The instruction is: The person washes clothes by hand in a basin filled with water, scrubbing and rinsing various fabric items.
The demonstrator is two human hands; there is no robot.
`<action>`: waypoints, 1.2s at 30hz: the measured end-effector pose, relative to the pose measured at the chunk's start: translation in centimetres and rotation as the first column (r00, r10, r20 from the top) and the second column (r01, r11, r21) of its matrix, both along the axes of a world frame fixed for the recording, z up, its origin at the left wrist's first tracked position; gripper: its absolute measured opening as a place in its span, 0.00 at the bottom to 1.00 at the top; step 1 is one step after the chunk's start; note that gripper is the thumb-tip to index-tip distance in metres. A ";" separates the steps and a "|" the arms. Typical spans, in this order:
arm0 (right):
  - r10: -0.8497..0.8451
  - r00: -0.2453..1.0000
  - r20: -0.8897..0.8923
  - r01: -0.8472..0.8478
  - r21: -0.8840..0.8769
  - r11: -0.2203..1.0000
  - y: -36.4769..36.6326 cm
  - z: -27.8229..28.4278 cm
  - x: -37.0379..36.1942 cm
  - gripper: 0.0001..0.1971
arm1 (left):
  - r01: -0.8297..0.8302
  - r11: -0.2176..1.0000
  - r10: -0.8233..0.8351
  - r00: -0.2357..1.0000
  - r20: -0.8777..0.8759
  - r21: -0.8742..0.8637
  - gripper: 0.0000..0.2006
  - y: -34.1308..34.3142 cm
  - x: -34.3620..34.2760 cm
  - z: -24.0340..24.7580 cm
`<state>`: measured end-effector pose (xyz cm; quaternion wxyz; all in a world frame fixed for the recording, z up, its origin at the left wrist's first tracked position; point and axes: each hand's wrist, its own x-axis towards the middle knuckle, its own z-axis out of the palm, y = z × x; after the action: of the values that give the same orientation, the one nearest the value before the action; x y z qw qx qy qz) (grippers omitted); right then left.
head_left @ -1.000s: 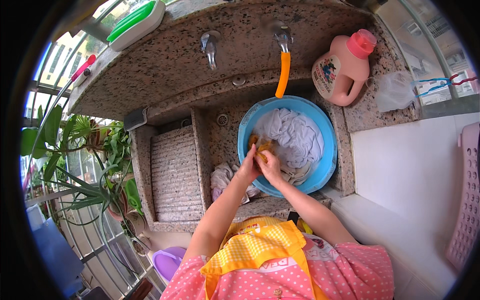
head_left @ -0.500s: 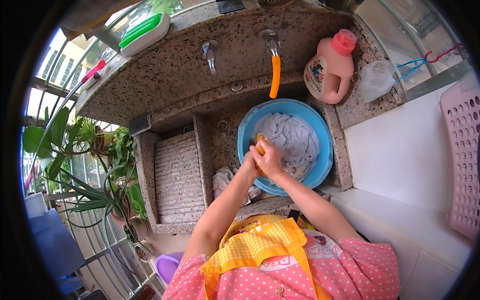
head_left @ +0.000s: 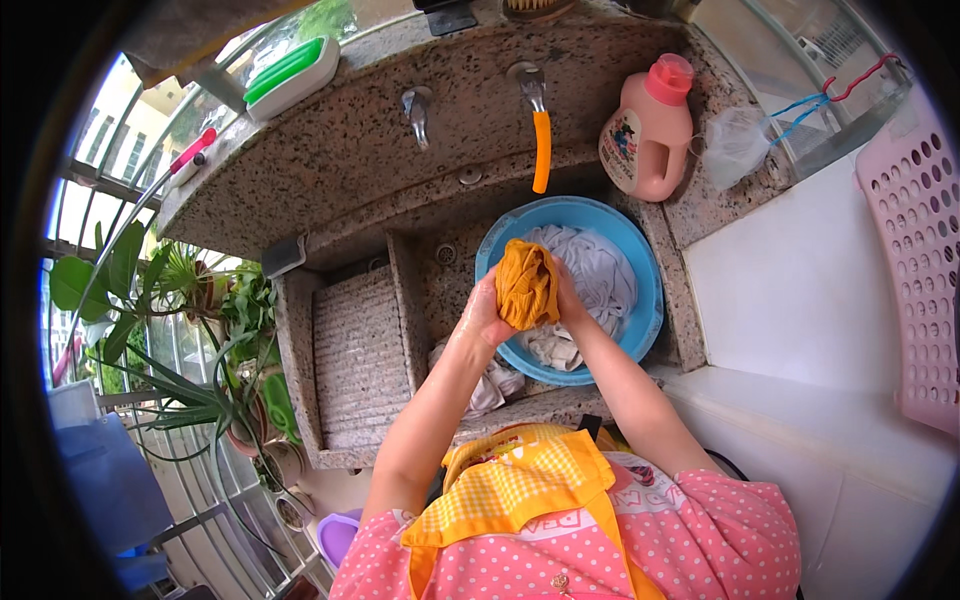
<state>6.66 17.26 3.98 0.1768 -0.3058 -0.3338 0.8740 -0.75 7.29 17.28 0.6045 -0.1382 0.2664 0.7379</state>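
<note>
A bunched mustard-yellow cloth [head_left: 527, 285] is held up between my two hands, over the left part of a round blue basin [head_left: 655, 300]. My left hand [head_left: 486, 312] cups it from the left, and my right hand [head_left: 568, 292] presses it from the right, its fingers mostly hidden behind the cloth. Light grey-white wet laundry [head_left: 598, 265] lies in the basin below. At the basin's near side a cream piece of fabric [head_left: 552, 350] shows. More pale crumpled cloth [head_left: 493, 388] rests in the stone sink, left of the basin and partly behind my left forearm.
A ribbed stone washboard [head_left: 360, 350] fills the sink's left side. Two taps stick out at the back, one with an orange hose [head_left: 541, 150]. A pink detergent bottle [head_left: 648, 130] stands at the back right, beside a clear plastic bag [head_left: 738, 148]. Potted plants [head_left: 240, 300] stand left.
The yellow cloth was squeezed tight and mostly hidden in my clasped hands. Now my hands have parted around it, and it shows as a loose, larger bundle, tipped up toward me.
</note>
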 end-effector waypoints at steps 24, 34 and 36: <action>-0.049 0.995 0.090 -0.055 0.871 0.488 -7.7 11.1 0.9 0.13 | 0.062 0.925 -0.059 0.998 -0.019 0.375 0.17 -1.9 -1.3 -17.1; -0.392 0.912 0.120 0.280 0.516 0.810 3.4 2.3 1.4 0.08 | 0.055 0.970 -0.140 0.921 -0.364 -0.235 0.12 -1.2 1.3 -6.1; -0.416 0.907 0.056 0.408 0.114 0.906 4.4 4.3 2.6 0.06 | 0.038 0.964 -0.173 0.838 -0.517 -0.262 0.13 -2.9 0.4 -5.5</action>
<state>9.25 21.69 8.31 0.3593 -0.3947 -0.3115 0.7862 -0.40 4.42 11.74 0.5247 0.0159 0.5191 0.6745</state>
